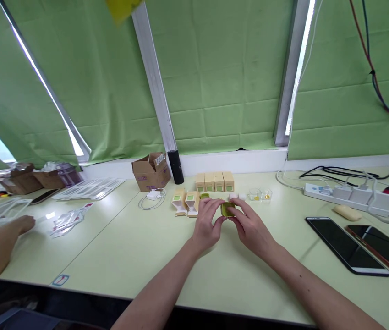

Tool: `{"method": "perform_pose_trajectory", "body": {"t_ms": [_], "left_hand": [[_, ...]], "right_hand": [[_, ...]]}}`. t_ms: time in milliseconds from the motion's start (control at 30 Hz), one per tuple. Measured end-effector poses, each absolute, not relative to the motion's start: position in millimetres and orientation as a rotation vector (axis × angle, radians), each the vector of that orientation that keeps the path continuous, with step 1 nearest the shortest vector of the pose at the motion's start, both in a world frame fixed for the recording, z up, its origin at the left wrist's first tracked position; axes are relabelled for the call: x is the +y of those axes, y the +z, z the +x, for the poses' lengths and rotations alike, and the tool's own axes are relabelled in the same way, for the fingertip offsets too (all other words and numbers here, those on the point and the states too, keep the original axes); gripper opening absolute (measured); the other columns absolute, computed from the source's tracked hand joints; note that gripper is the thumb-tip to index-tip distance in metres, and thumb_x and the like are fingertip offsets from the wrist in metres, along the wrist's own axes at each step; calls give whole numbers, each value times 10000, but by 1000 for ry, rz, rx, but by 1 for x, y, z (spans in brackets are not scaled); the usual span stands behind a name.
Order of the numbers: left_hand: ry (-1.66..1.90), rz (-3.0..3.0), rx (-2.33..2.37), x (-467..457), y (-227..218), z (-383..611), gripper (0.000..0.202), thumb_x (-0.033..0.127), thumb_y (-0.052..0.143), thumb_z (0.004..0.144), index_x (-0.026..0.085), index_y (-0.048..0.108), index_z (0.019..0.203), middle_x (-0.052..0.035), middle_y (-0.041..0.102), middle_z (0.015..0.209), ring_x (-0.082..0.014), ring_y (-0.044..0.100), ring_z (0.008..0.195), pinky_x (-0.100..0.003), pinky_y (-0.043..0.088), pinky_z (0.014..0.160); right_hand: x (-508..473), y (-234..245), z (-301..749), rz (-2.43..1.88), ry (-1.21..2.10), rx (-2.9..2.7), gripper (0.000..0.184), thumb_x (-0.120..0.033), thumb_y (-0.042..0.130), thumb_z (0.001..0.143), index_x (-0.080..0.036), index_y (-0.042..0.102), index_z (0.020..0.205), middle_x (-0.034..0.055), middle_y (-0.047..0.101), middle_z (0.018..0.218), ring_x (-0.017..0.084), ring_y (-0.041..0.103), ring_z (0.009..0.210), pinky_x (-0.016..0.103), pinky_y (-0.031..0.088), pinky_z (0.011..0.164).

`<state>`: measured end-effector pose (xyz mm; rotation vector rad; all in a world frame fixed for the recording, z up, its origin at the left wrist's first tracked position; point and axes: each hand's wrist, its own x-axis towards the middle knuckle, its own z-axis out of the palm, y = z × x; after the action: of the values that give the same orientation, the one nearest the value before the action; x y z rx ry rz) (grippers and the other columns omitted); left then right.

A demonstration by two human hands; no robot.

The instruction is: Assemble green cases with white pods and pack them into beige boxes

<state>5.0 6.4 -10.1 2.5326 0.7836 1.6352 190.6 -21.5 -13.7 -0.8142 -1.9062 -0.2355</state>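
A small olive-green square case (227, 209) is held up between both hands above the table. My left hand (209, 225) pinches its left side with thumb and fingers. On the opposite side, my right hand (252, 227) grips the case the same way. Just behind my left fingers lies another green piece (204, 195), partly hidden. Two opened kraft boxes (192, 201) with green labels lie to the left. Several closed kraft boxes (214, 182) stand in a row behind. To the right sit two clear cups (260, 195) with yellow contents.
A white charger with coiled cable (153, 195), cardboard carton (151, 172) and black bottle (175, 167) stand at back left. Phones (347, 245) and a power strip (350, 197) lie right. At far left, another person's hands (22, 224) hold a clear plastic frame near plastic bags (69, 221).
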Motion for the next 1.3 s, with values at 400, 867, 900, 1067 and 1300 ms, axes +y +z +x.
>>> {"method": "perform_pose_trajectory", "body": {"t_ms": [400, 867, 900, 1067, 1300], "left_hand": [[1660, 2305, 843, 11, -14, 6, 390, 246, 638, 966, 230, 608, 1354, -123, 694, 1141, -262, 578, 1094, -438, 552, 877], [1506, 1709, 975, 19, -17, 7, 289, 449, 690, 911, 161, 695, 879, -67, 753, 809, -185, 727, 724, -310, 580, 704], [1479, 1687, 969, 18, -16, 7, 318, 473, 683, 913, 161, 687, 850, -58, 747, 761, -178, 721, 679, -295, 570, 669], [1422, 1619, 997, 14, -13, 7, 415, 558, 696, 882, 160, 673, 765, -32, 713, 613, -160, 689, 555, -253, 522, 563], [1387, 1654, 980, 13, -11, 9, 491, 614, 625, 910, 164, 645, 715, -25, 663, 571, -158, 656, 530, -251, 481, 527]], "right_hand": [[-24, -15, 191, -843, 72, -1849, 495, -206, 509, 1018, -269, 364, 1487, 151, 543, 1484, 303, 522, 1410, 570, 509, 1129], [-24, -18, 187, -866, 210, -1811, 500, -173, 479, 992, -303, 397, 1468, 124, 583, 1303, 267, 668, 1090, 501, 621, 938], [-24, -19, 186, -862, 212, -1817, 504, -164, 477, 988, -304, 403, 1467, 120, 588, 1288, 266, 665, 1084, 499, 620, 936], [-24, -21, 185, -896, 268, -1810, 526, -151, 498, 969, -311, 426, 1464, 104, 596, 1233, 259, 649, 1044, 498, 612, 926], [-22, -22, 185, -914, 392, -1744, 409, -225, 559, 966, -298, 542, 1368, 87, 611, 1146, 244, 649, 997, 478, 607, 914]]}}
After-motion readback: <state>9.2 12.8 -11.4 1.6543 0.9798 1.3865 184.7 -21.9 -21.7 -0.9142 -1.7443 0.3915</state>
